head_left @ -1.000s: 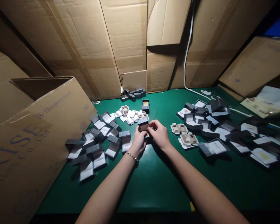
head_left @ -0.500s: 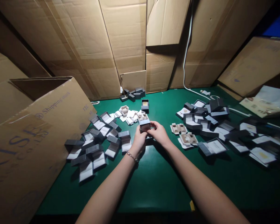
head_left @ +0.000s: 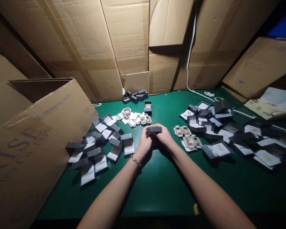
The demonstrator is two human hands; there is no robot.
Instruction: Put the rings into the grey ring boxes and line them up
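A small dark grey box (head_left: 154,129) is held between my two hands over the middle of the green table. My left hand (head_left: 144,140) closes on its left side, a bracelet at the wrist. On the other side, my right hand (head_left: 164,136) has its fingers around the box. Its inside and underside are hidden from me. Just beyond the hands lie white and brown folded card inserts (head_left: 133,119). Past them stands a small open box (head_left: 147,107) with something yellowish inside.
Several open grey boxes (head_left: 101,140) lie on the left, beside a large shipping carton (head_left: 50,136). More open boxes (head_left: 216,149) are heaped on the right, near two card inserts (head_left: 192,141). Small dark boxes (head_left: 137,96) sit at the back. A white cable (head_left: 188,63) hangs down behind.
The box in my hands has been turned, so its dark outer side now shows rather than its lighter opening. My hands have shifted slightly to the right.
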